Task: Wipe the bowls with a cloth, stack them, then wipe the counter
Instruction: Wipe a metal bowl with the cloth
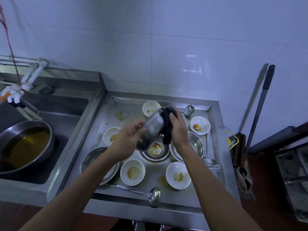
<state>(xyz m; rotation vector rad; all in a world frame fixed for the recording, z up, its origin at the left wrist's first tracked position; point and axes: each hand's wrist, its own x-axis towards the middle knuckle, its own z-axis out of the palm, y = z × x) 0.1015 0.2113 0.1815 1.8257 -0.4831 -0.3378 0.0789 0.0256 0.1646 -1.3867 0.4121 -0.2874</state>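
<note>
My left hand (129, 139) holds a steel bowl (152, 129) tilted on its side above the steel counter (106, 114). My right hand (179, 129) presses a dark cloth (168, 125) against the bowl's rim and inside. Under the held bowl sits another steel bowl (155, 151) with yellow sauce in it. Several white bowls smeared with yellow sauce lie around: at the back (150, 108), back right (200, 125), left (110, 135), front middle (132, 172) and front right (178, 175). Steel bowls stand at the left (93, 161) and right (195, 145).
A ladle (154, 195) lies at the counter's front, another ladle (189, 110) at the back. Sauce stains (122, 115) mark the counter. A sink to the left holds a large pan (25, 147) of yellow liquid. A broom handle (260, 105) leans at the right.
</note>
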